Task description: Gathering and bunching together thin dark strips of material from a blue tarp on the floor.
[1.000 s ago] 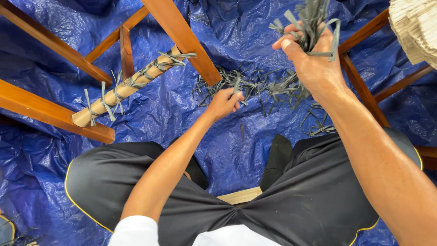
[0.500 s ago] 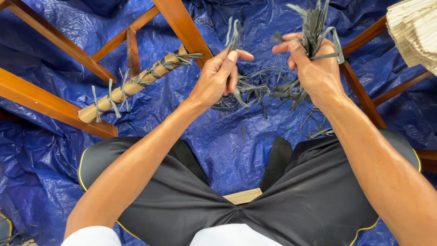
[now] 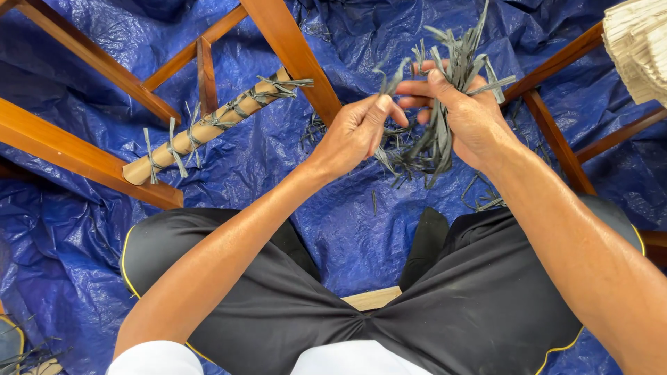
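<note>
At far left a tan roll (image 3: 208,128) tied with grey strips lies on the blue tarp (image 3: 104,278) among wooden frame rails (image 3: 76,156). The left hand (image 3: 354,132) pinches 1 grey strip (image 3: 390,78) between thumb and fingers. Just beside it, the right hand (image 3: 462,114) grips a bundle of grey strips (image 3: 445,104), held upright above the tarp.

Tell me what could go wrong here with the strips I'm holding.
The right hand grips a loose bundle of grey strips with ends splaying out, so some may slip onto the blue tarp. The left hand pinches only one strip, which might tear or snag others.
</note>
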